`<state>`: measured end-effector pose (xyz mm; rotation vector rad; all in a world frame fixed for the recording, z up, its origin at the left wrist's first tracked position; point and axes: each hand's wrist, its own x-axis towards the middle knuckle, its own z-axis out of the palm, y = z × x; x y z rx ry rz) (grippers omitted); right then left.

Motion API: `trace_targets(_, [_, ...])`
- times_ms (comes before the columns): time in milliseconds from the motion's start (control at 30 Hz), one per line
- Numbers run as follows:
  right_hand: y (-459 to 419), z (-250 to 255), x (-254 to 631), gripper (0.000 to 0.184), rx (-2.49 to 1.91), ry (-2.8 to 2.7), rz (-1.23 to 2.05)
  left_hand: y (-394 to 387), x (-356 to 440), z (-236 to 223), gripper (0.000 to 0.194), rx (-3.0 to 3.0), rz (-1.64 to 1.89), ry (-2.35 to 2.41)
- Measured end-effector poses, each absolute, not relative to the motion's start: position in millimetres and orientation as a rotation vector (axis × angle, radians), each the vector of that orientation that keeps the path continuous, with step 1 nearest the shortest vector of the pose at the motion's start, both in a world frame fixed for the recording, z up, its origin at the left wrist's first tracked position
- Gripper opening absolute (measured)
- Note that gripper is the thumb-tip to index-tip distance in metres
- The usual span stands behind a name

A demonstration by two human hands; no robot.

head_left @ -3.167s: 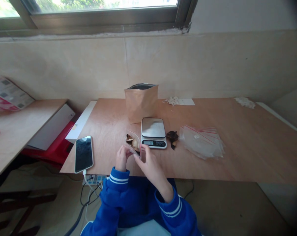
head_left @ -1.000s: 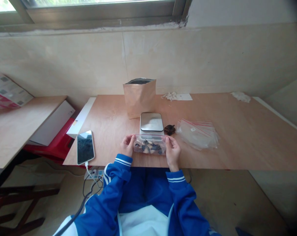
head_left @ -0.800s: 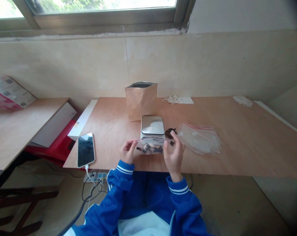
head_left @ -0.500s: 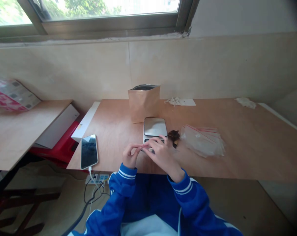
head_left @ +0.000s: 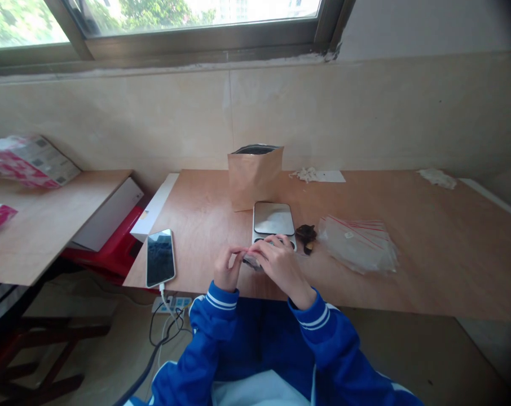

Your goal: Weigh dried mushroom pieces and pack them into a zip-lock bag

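Blue sleeves [head_left: 221,316] carry white cuff stripes. The pouch [head_left: 254,175] is plain kraft brown on a light wood-grain tabletop [head_left: 428,248]. The scale [head_left: 273,219] has a silver plate. Clear bags [head_left: 359,248] show red strips. The phone [head_left: 160,258] is black-screened with a white rim. The carton [head_left: 33,160] is pink and white.

One scale [head_left: 274,219], one phone [head_left: 160,258], one paper pouch [head_left: 255,177], two hands [head_left: 281,265].

Light: soft daylight from the window [head_left: 188,22] above the wall, glass overexposed.
Brightness: table [head_left: 408,248] evenly lit; floor beneath dimmer.
Shadows: faint, short.
Glare: pale sheen on the scale [head_left: 273,219] plate and phone [head_left: 159,258] screen.
Blur: pink box [head_left: 31,160] at left smeared.
Distortion: wide-angle bending, dark right corners.
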<state>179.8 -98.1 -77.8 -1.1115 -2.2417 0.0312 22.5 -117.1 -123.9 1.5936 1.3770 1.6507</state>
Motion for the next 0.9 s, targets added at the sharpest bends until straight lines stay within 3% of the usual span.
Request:
trace_targets(200, [-93, -79, 191, 0.028, -1.092, -2.259, 0.002, -118, 24, -125, 0.017, 1.656, 1.668, 1.421])
trace_targets(633, [-99, -79, 191, 0.024, -1.047, -2.333, -0.045, -123, 26, -122, 0.012, 1.62, 1.679, 1.363])
trace_targets(900, [-96, -80, 195, 0.032, -0.986, -2.275, -0.01, -125, 27, -122, 0.012, 1.574, 1.715, 1.363])
